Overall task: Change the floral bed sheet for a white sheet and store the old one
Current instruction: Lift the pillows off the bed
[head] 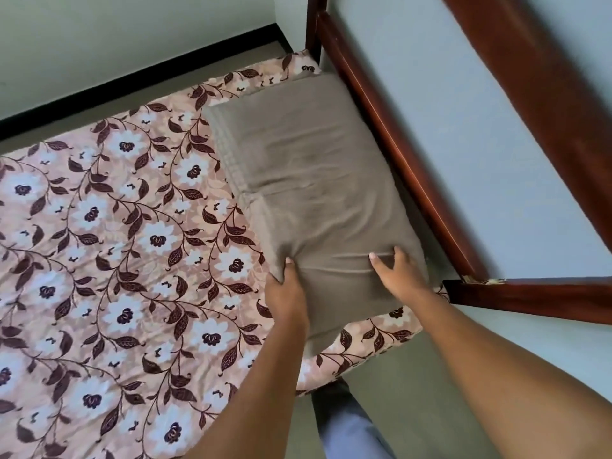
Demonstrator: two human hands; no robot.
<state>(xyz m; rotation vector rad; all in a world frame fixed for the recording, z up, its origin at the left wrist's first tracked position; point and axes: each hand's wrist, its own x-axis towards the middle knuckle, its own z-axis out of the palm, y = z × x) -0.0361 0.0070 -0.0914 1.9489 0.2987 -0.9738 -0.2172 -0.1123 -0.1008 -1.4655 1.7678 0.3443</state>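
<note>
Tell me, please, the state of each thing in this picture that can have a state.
floral sheet: spread flat on the bed, not yet removed.
pillow: lies on the floral sheet beside the headboard, wrinkled.
left hand: grips the pillow's near left edge.
right hand: on the pillow's near right part; whether it grips is unclear.

Pink floral sheet (116, 226); taupe pillow (314, 177); trousers (347, 425) perhaps blue-grey.

Single head-worn wide-angle view. Looks steeply down from beside bed (530, 299), close to headboard (390, 144) corner. Faces across floral bed sheet (99, 226) toward far wall (99, 44). Close range.
</note>
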